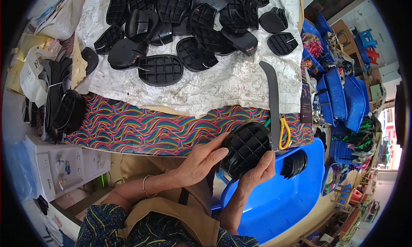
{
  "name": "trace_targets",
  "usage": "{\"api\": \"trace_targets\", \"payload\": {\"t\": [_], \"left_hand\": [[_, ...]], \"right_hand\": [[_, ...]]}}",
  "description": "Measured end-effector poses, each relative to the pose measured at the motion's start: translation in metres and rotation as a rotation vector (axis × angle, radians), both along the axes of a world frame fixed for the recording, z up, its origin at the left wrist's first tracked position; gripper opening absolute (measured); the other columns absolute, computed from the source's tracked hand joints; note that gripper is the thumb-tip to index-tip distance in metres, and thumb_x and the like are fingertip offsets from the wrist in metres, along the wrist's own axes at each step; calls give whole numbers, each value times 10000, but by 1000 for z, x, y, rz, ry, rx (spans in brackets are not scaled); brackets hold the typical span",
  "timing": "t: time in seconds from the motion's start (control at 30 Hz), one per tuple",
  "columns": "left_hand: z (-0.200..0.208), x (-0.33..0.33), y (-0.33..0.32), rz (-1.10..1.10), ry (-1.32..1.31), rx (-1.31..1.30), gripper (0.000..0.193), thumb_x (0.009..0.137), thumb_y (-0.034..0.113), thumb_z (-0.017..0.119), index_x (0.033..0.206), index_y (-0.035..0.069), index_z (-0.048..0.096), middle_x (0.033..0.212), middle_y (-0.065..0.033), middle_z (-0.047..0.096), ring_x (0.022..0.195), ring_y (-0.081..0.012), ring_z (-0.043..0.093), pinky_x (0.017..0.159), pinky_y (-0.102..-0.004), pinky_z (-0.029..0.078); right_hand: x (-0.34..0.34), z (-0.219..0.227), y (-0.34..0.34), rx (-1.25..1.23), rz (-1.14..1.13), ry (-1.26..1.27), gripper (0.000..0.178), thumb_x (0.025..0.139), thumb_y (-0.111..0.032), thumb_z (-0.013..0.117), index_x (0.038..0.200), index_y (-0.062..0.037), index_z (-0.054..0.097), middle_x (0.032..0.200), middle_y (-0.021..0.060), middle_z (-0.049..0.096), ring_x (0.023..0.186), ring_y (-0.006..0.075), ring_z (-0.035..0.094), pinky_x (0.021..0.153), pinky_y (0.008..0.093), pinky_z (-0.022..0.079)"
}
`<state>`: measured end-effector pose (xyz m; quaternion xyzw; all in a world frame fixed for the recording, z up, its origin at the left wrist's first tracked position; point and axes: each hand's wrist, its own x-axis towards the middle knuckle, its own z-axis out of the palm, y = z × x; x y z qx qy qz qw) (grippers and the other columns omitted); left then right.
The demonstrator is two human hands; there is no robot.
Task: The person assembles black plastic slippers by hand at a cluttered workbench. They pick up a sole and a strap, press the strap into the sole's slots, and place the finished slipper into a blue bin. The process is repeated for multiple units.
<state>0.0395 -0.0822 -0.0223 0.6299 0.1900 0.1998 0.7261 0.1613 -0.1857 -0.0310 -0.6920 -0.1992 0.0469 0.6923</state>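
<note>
We count one white cabinet point(79, 169) and a heap of black pieces point(206, 36) too overlapped to count. Our left hand point(201, 162), slanting rightward, and right hand point(258, 172), angled up, grip one ribbed piece point(247, 148) between them, near one blue tub point(281, 204).

From the wearer's head, a steep downward view is given by one wide fisheye; at close range, the worktable point(163, 122) is framed toward twelve o'clock, the wearer's torso point(167, 225) toward seven.
</note>
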Motion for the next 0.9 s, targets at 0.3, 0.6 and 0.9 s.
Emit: {"api": "trace_targets", "payload": {"t": [0.3,0.6,0.9], "left_hand": [[-18,3,-9,241,17,371,360,994,181,569,1247,-70,519,717,-142,604,576,-195,573,531,-327,428],[-14,16,8,315,-88,379,284,985,217,598,1127,-29,592,691,-169,607,580,-262,621,520,-355,438],[-27,21,6,316,40,755,236,1020,202,518,983,-24,574,645,-176,592,529,-372,581,499,-394,432]], "right_hand": [[-6,-5,0,-50,-23,-73,398,1060,-314,451,1013,28,649,853,34,659,755,73,575,659,224,455],[-6,-10,-2,-14,5,0,403,1059,-326,450,976,12,654,841,21,655,722,63,580,616,212,459],[-14,-8,-2,-38,41,3,429,1055,-341,457,1001,37,654,852,29,648,755,78,562,665,228,445]]}}
